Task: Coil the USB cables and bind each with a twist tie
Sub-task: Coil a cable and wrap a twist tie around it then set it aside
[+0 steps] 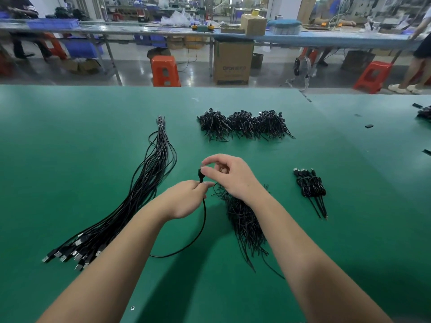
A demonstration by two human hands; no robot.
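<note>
Left hand (186, 197) pinches one USB cable (203, 220) near its plug; right hand (229, 174), fingers curled, touches the plug; twist ties (245, 220) heaped on the counter (70, 136)

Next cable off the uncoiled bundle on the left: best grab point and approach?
Take a plug at the near end of the uncoiled bundle, pinching from above and from the near-left. There the plugs fan apart on the table; the far end is bound by a white tie.
</note>
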